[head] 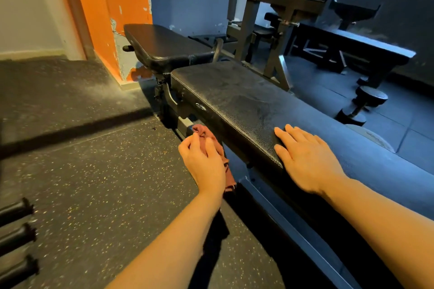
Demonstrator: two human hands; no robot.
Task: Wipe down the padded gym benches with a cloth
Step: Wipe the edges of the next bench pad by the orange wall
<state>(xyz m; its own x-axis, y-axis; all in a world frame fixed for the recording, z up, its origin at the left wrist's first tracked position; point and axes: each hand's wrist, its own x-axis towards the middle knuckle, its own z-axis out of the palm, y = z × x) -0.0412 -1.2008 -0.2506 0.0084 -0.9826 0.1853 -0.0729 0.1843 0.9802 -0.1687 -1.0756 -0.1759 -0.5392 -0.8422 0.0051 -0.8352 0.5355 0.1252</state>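
Cloth (206, 135), reddish and bunched, sits gripped in the left hand (203, 162) beside the padded bench's (234, 98) near side, while the right hand (305, 159) rests flat, fingers straight, on its top.

Left hand (204, 162) curled in a grip, right hand (305, 159) flat, fingers straight.

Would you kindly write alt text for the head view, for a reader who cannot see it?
A person's left hand grips a reddish cloth against the side of a black padded bench, while the right hand rests flat on top; a second padded bench stands beyond.
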